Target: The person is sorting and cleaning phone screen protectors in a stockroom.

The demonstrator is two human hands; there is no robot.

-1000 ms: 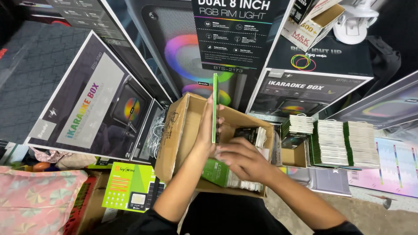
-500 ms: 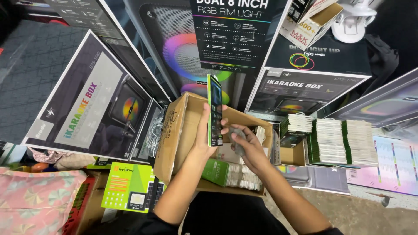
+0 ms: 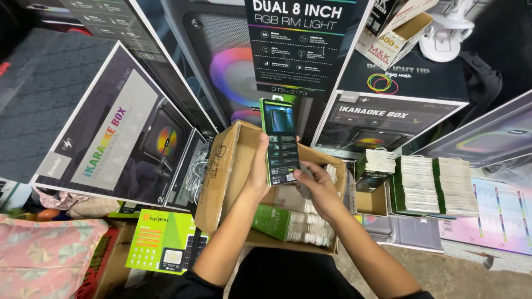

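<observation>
Both of your hands are on one flat packet, green-edged with a dark printed face, held upright above the open cardboard box. Your left hand is closed around the packet's left edge, thumb on the front and fingers hidden behind it. Your right hand is partly curled, its fingertips pinching the packet's lower right corner; whether it also holds something else underneath, I cannot tell.

Inside the cardboard box, a row of green and white packets stands on edge along the near side, and a few more packets show just behind your right hand. The box's left flap stands up and leans outward.

To the right, a smaller open box sits beside the cardboard box, with a stack of packets at its far edge. Two larger stacks of white packets with green edges stand just right of that.

Large printed speaker cartons surround the work area. A lime-green floodlight carton lies at lower left, beside a pink patterned cloth.
</observation>
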